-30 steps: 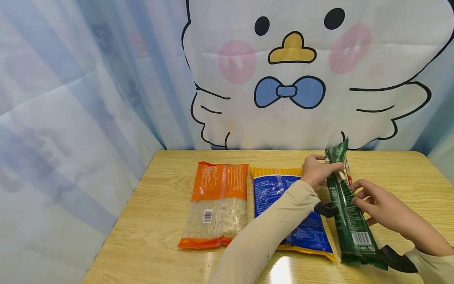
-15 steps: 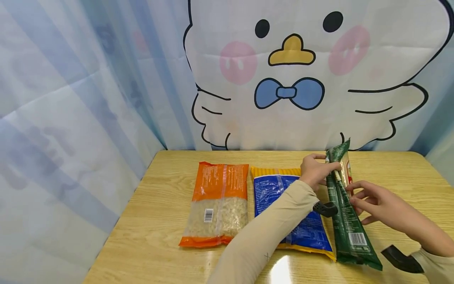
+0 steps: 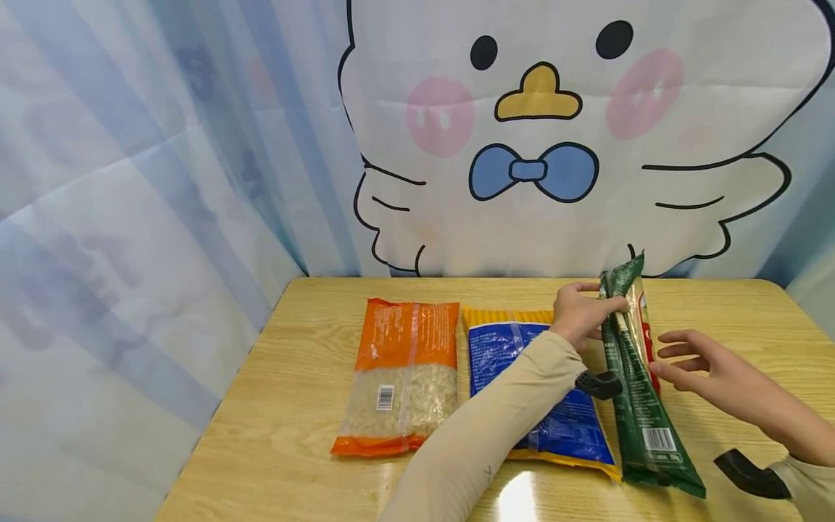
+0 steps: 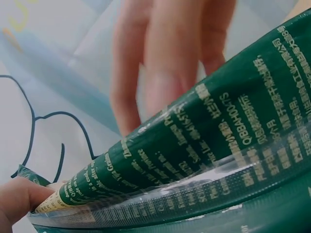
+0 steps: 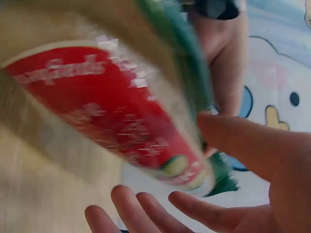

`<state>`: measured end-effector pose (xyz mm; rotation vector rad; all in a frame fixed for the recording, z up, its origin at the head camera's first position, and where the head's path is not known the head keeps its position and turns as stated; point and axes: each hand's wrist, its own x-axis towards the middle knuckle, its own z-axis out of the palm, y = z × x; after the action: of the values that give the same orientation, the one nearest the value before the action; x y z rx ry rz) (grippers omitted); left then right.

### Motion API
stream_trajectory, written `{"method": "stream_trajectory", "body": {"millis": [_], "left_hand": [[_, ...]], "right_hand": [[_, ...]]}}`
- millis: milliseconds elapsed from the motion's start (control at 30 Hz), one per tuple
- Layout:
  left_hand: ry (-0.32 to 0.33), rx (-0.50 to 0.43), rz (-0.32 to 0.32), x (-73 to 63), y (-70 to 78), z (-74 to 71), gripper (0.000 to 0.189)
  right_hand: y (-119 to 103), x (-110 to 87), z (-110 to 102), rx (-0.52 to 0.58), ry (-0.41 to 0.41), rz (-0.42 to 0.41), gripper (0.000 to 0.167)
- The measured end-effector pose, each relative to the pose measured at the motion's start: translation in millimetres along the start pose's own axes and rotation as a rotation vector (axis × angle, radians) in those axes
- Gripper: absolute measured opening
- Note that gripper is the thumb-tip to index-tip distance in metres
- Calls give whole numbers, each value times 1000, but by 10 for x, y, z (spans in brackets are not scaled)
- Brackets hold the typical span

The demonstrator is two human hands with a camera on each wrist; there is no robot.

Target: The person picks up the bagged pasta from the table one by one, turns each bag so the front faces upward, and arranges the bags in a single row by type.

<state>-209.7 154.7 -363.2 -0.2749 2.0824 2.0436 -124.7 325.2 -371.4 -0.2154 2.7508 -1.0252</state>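
A green plastic food bag (image 3: 642, 428) stands tilted on its edge at the table's right side, its back seam and barcode showing. Near the bag's upper end my left hand (image 3: 580, 313) pinches it between thumb and fingers. To its right is my right hand (image 3: 711, 370), fingers spread, with the thumb tip at or touching the bag's edge. The right wrist view shows the bag's front with a red label (image 5: 107, 97), slightly blurred. The spread fingers of my right hand (image 5: 272, 179) lie beneath it there. Small print covers the green back (image 4: 204, 131) in the left wrist view.
A blue and yellow bag (image 3: 567, 428) lies left of the green one, partly under my left forearm. Farther left lies an orange and clear bag (image 3: 407, 362) with pale contents. The wooden table (image 3: 261, 435) ends at a printed curtain (image 3: 417, 217).
My right hand has let go of the green bag's edge, drawn slightly right and spread its fingers. The bag's lower end has swung a little left. My left hand keeps its pinch.
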Motion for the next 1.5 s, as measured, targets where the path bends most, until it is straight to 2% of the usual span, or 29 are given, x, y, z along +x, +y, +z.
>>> {"method": "stream_trajectory", "body": {"millis": [233, 433, 600, 867, 1100, 1367, 1500], "left_hand": [[7, -44, -1, -12, 2, 32, 32], [10, -70, 1, 0, -25, 40, 33], [13, -56, -9, 6, -39, 43, 33], [-17, -46, 11, 23, -54, 39, 27], [-39, -77, 20, 36, -68, 40, 29], [-113, -77, 54, 46, -89, 35, 34], [-132, -58, 66, 42, -89, 15, 38]], "right_hand": [[181, 75, 26, 241, -155, -17, 68], [218, 92, 44, 260, -201, 37, 71], [231, 87, 61, 324, -217, 59, 73], [172, 85, 93, 319, -138, 122, 80], [102, 84, 59, 277, -64, 95, 80], [-9, 72, 14, 243, -34, 112, 84], [-48, 69, -6, 272, -26, 105, 82]]}}
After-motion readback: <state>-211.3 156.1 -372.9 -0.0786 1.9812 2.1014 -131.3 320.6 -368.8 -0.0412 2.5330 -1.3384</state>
